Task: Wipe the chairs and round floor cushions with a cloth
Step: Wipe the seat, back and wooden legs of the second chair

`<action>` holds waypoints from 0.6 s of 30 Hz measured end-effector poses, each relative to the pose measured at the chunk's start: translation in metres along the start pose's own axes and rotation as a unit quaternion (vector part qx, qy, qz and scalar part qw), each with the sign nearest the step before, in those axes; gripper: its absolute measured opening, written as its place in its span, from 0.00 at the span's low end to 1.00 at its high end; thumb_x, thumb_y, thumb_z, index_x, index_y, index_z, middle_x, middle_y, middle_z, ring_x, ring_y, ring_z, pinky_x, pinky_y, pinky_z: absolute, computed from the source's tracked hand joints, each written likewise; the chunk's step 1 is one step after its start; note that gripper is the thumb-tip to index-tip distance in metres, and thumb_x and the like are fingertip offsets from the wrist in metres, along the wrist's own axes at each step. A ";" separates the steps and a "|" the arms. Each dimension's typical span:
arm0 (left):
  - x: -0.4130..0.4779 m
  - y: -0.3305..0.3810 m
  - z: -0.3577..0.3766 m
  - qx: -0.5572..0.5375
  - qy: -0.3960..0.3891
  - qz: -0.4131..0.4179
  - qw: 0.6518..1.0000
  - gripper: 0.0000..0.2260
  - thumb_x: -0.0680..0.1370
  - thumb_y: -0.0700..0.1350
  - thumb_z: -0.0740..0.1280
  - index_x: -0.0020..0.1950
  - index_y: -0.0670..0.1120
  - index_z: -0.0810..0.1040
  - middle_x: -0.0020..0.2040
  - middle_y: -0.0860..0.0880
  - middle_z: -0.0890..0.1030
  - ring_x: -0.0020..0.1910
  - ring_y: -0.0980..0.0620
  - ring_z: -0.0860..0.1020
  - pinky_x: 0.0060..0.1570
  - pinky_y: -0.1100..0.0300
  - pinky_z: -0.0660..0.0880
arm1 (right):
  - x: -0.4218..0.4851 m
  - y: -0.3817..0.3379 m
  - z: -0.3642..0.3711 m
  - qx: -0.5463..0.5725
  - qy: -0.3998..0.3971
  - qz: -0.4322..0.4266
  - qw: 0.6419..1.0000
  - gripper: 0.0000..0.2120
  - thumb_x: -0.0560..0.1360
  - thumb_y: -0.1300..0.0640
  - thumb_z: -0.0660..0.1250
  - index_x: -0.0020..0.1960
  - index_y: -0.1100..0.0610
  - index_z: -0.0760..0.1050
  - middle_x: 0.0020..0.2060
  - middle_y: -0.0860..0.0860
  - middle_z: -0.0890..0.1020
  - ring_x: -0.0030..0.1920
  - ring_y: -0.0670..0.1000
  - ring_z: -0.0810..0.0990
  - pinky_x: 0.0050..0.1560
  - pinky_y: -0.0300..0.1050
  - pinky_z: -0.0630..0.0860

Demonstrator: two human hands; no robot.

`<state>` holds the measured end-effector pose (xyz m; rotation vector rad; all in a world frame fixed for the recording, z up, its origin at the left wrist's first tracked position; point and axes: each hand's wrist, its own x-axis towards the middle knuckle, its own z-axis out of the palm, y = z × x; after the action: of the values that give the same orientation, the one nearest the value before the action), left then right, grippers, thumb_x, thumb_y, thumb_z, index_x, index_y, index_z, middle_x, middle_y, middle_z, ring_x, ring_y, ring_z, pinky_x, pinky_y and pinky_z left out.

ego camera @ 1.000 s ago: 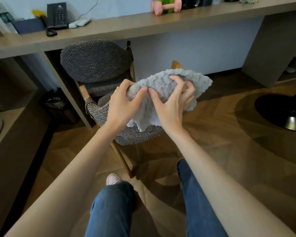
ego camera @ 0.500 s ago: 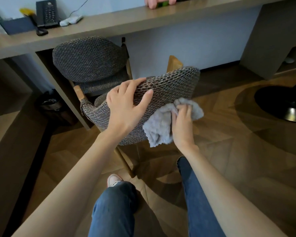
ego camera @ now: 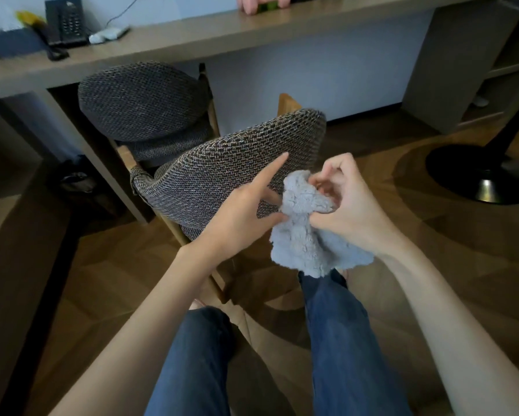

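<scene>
A wooden chair with a grey woven backrest (ego camera: 237,166) stands in front of me, its back towards me. A round woven cushion (ego camera: 141,100) lies stacked on the chair's seat beyond it. A fluffy grey-blue cloth (ego camera: 306,235) hangs bunched just off the backrest's right lower part. My right hand (ego camera: 348,205) grips the cloth's top. My left hand (ego camera: 246,214) pinches the cloth's left edge with thumb and lower fingers, while its index finger points out over the backrest.
A long wooden desk (ego camera: 252,28) runs across the back, with a black telephone (ego camera: 64,21) at its left. A black round lamp base (ego camera: 480,175) sits on the wooden floor at right. A low cabinet edges the left side. My jeans-clad legs show below.
My left hand left the backrest's top and came down to the cloth. My right hand pulled the cloth off the backrest and bunched it up in front of me.
</scene>
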<state>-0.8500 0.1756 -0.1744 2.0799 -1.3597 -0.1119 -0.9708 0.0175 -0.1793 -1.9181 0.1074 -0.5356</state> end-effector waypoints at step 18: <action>-0.015 0.016 -0.018 0.022 0.188 -0.020 0.982 0.07 0.77 0.40 0.68 0.53 0.48 0.81 0.49 0.55 0.79 0.50 0.57 0.77 0.54 0.61 0.75 | -0.026 0.016 0.036 0.176 0.223 0.108 0.953 0.10 0.75 0.54 0.70 0.55 0.47 0.75 0.48 0.41 0.82 0.50 0.41 0.81 0.48 0.37 0.78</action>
<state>-0.8621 0.1926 -0.1556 2.0360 -1.0979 0.2828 -0.9759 0.0499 -0.2133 -1.3924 0.4771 -0.7746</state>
